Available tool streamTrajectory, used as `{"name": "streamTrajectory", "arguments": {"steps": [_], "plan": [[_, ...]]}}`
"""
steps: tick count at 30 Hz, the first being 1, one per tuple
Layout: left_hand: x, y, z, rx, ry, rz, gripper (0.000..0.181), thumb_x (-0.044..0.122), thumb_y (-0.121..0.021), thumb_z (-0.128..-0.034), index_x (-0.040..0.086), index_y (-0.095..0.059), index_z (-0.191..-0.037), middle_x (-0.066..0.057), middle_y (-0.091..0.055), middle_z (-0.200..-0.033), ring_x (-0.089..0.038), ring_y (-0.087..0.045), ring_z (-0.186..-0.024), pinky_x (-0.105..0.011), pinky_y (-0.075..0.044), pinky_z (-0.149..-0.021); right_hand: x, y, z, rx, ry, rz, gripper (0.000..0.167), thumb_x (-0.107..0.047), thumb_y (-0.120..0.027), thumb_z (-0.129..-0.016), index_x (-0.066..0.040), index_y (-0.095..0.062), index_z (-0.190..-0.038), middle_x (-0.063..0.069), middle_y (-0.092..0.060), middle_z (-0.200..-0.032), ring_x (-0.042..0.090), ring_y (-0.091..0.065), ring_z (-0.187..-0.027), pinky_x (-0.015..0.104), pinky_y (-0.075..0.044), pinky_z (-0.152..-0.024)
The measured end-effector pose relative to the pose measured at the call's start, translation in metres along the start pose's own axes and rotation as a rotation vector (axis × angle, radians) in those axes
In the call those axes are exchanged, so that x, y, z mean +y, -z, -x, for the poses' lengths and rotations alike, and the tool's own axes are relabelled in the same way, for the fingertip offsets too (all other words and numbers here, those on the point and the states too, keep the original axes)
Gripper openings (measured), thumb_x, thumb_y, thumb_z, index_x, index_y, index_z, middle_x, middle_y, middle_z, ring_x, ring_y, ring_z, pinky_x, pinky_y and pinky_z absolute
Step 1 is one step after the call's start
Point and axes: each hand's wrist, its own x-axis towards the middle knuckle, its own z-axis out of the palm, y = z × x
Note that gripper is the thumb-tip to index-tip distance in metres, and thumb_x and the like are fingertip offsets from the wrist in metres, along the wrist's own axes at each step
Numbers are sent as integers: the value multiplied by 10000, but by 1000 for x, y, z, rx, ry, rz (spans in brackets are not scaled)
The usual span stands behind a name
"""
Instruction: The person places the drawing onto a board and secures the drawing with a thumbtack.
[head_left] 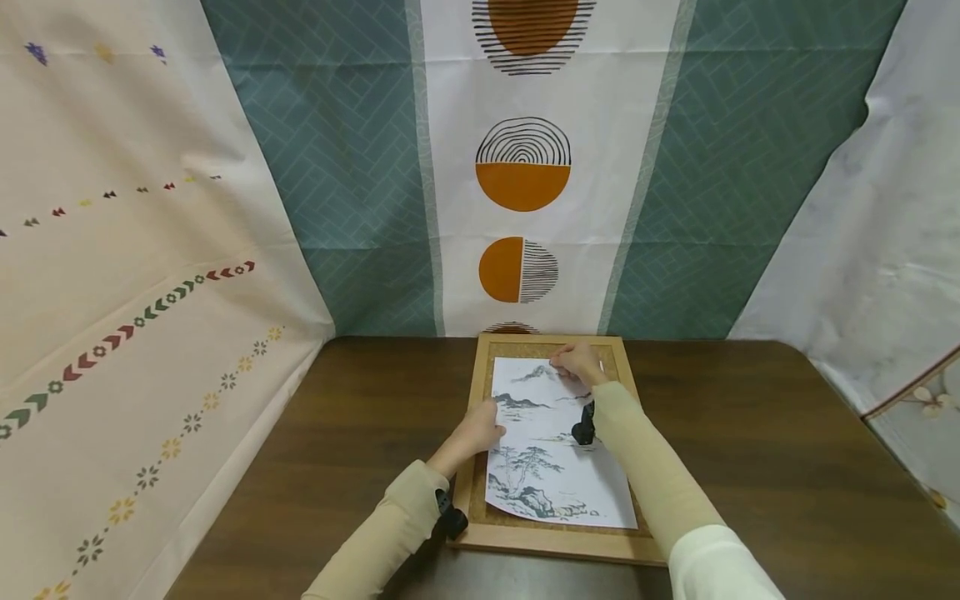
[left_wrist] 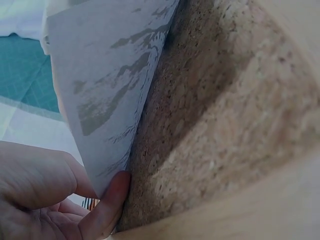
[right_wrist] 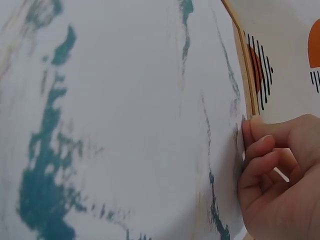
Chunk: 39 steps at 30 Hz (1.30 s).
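A white sheet of paper [head_left: 536, 425] printed with an ink landscape of mountains and trees lies over a wood-framed cork board [head_left: 491, 513]. Its lower left corner curls up a little. At the sheet's left edge, my left hand [head_left: 477, 428] pinches the paper between thumb and finger; the left wrist view shows that edge lifted off the cork [left_wrist: 240, 110]. Up at the top edge, the thumb and finger of my right hand [head_left: 580, 363] pinch the paper. In the right wrist view the other fingers of this hand [right_wrist: 285, 170] are curled.
The board rests on a dark brown wooden table [head_left: 375, 433], close to its back edge. Behind hangs a green and white cloth [head_left: 360, 167] with orange and black circles. A patterned cream cloth [head_left: 150, 292] hangs at the left, a pale one [head_left: 892, 233] at the right.
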Motion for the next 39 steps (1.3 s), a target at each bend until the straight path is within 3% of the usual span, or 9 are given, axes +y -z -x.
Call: {"name": "streamTrajectory", "arguments": {"steps": [6, 12, 17, 22, 27, 32, 39], "plan": [[1, 1, 0, 10, -1, 9, 563, 46, -661, -890, -237, -403, -1304, -101, -523, -676, -151, -405, -513, -254, -358, -486, -2, 2, 4, 7, -15, -148, 166, -80, -669, -860, 60, -698, -945, -11, -555, -576, 108, -447, -520, 244, -383, -523], [0, 0, 0, -2, -9, 26, 604, 37, -649, -899, -238, -348, -1345, -36, -437, -581, -135, -374, -469, -238, -333, -454, -1, 1, 7, 57, -40, -207, 93, -74, -702, -827, 13, -689, -801, -20, -585, -568, 74, -510, -505, 205, -430, -503], [1, 2, 2, -20, 7, 30, 350, 43, -645, -905, -168, -522, -1155, -56, -453, -664, -153, -410, -527, -252, -351, -489, 0, -3, 3, 84, -77, -220, 90, -37, -707, -806, 45, -696, -840, 0, -608, -578, 71, -535, -491, 213, -458, -496], [2, 3, 2, -15, 5, 27, 198, 39, -652, -896, -110, -563, -991, -73, -461, -691, -173, -422, -566, -267, -354, -509, 1, -6, -9, 109, -127, -181, 38, 3, -704, -752, 33, -685, -737, 34, -588, -532, 101, -535, -448, 243, -465, -463], [2, 3, 2, -11, 5, 26, 154, 33, -650, -894, -88, -560, -925, -48, -419, -667, -169, -405, -571, -262, -341, -516, -3, -8, -7, 157, -144, -105, 118, -6, -685, -737, -16, -648, -626, 41, -572, -505, 133, -536, -457, 263, -455, -472], [2, 1, 1, -2, -20, 31, 146, 23, -650, -888, -41, -532, -830, -20, -378, -629, -152, -386, -540, -250, -329, -493, -11, -10, 4, 203, -145, 25, 202, -14, -628, -752, -80, -532, -587, 5, -456, -482, 150, -444, -486, 260, -355, -463], [1, 1, 0, 5, -3, 32, 137, 24, -647, -890, -50, -538, -854, -21, -385, -635, -151, -390, -545, -249, -327, -494, -12, -11, 6, 191, -121, 68, 171, -38, -590, -773, -90, -505, -634, 8, -439, -561, 165, -433, -553, 266, -353, -506]]}}
